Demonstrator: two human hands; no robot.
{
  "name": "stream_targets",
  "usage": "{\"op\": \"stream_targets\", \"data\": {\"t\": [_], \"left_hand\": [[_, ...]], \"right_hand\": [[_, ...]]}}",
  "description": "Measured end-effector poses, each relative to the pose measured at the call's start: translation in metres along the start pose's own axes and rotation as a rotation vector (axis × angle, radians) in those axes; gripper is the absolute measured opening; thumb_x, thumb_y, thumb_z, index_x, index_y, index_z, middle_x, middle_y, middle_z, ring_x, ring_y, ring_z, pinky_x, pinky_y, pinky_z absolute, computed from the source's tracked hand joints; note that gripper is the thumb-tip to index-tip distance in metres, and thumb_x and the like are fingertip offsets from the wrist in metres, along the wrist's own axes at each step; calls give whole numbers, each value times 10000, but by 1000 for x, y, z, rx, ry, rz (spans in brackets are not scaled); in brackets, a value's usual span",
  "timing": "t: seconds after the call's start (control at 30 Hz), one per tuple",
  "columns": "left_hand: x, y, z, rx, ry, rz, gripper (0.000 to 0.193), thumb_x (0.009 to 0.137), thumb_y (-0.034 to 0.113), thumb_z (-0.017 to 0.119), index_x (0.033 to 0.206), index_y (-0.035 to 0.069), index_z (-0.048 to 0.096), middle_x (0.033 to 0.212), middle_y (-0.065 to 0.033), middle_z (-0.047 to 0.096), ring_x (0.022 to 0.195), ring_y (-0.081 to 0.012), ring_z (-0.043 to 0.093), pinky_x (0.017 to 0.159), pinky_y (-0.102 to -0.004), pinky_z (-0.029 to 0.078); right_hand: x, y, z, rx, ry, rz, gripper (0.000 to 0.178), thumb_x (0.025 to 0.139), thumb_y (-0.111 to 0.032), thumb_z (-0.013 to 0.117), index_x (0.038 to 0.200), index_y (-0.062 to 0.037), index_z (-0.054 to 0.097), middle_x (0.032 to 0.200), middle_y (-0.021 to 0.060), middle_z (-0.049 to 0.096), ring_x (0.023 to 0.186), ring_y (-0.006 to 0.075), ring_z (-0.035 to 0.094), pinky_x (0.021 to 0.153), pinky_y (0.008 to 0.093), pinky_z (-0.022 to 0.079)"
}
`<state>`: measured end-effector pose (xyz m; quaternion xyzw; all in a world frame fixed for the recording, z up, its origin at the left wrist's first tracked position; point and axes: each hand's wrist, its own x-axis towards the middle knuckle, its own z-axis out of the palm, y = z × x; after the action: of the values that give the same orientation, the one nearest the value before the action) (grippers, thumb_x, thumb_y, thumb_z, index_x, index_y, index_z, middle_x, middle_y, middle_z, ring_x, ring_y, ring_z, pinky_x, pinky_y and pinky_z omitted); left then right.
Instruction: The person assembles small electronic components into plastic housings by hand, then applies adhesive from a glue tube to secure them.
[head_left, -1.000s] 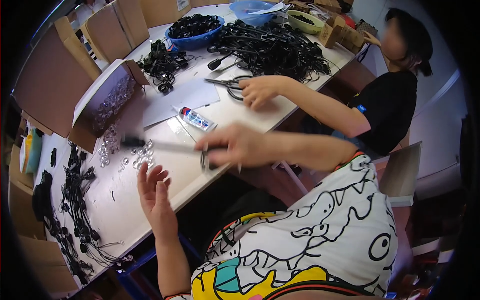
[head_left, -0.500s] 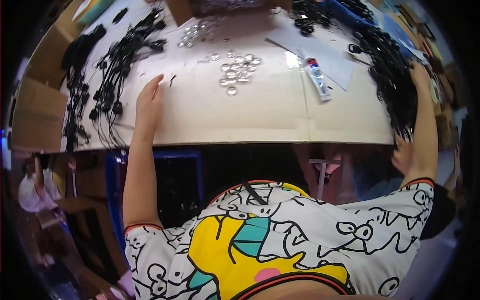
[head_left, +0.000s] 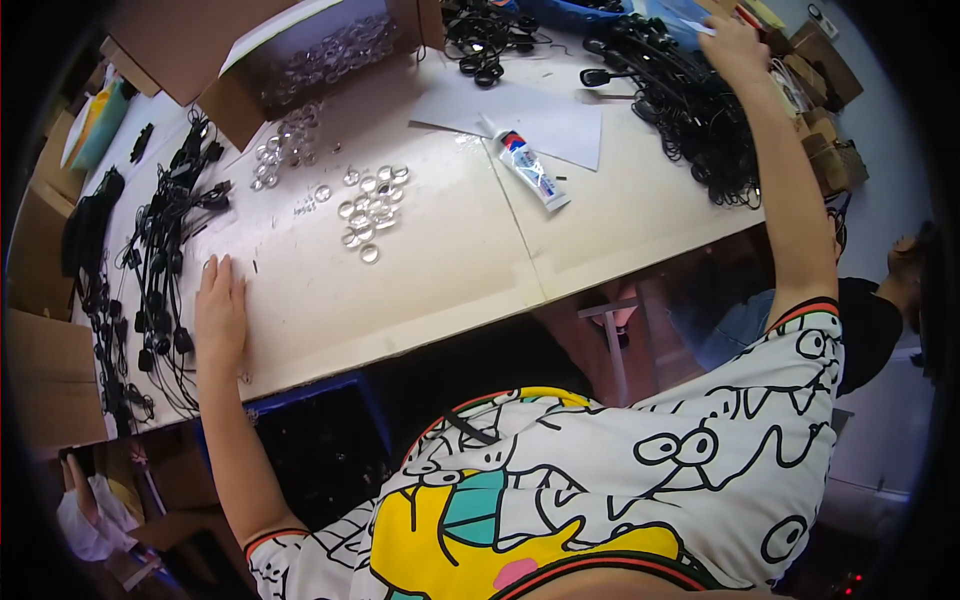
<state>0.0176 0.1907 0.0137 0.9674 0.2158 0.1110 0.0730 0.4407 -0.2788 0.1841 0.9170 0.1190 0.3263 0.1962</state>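
My left hand (head_left: pixel 221 312) lies palm down on the pale tabletop (head_left: pixel 420 300), fingers stretched out, holding nothing. Beside it on the left are black cables (head_left: pixel 165 250) with small block-shaped ends. At the far right, my right hand (head_left: pixel 738 52) reaches over a heap of black cables (head_left: pixel 690 110), its fingers apart near a white piece by a blue container (head_left: pixel 580 14). What lies under its fingertips is too small to make out. Between my hands, several clear glass-like domes (head_left: pixel 370 210) are spread in a loose group.
An open cardboard box (head_left: pixel 235 110) holds many clear domes, with more domes (head_left: pixel 290 145) spilling in front. A white tube (head_left: pixel 530 170) lies by a white sheet (head_left: pixel 560 118). Black coiled cables (head_left: pixel 485 65) sit at the back. A person (head_left: pixel 870 325) is at the right.
My view has turned rightward, so the table now looks tilted. My right hand has moved from beside the cable heap to its far end. My left hand now lies flatter on the table.
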Motion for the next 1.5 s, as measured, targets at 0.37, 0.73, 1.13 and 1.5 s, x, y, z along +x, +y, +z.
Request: {"op": "stream_targets", "data": {"t": [0.37,0.73,1.13,1.5], "left_hand": [[-50,60,-44,-224,15,82,346,816,68,524,1158,33,485,1281,-147,401,1129,-315,429,902,-338,377],[-97,-50,-70,-394,473,-294,208,858,53,467,1029,5,573,994,-127,604,926,-229,577,794,-279,431],[-17,-149,-58,-250,56,-705,405,757,363,561,878,-19,620,767,-102,624,681,-164,576,624,-275,445],[-63,-128,-94,-1162,479,-599,157,816,115,561,952,37,547,735,3,534,602,-70,528,491,-188,418]], "right_hand": [[-45,-246,-6,727,-127,-597,308,765,-214,591,1054,-111,566,1033,87,522,929,273,536,789,363,446],[-60,-228,-2,518,-41,-716,172,758,-161,530,824,-23,610,916,121,567,853,288,560,706,369,449],[-190,-314,-158,1403,30,-1233,111,705,-55,623,811,-73,598,887,58,598,835,237,563,728,341,440],[-191,-311,-130,1522,93,-1285,141,714,-37,616,849,-78,605,881,60,592,805,229,554,705,324,435]]}}
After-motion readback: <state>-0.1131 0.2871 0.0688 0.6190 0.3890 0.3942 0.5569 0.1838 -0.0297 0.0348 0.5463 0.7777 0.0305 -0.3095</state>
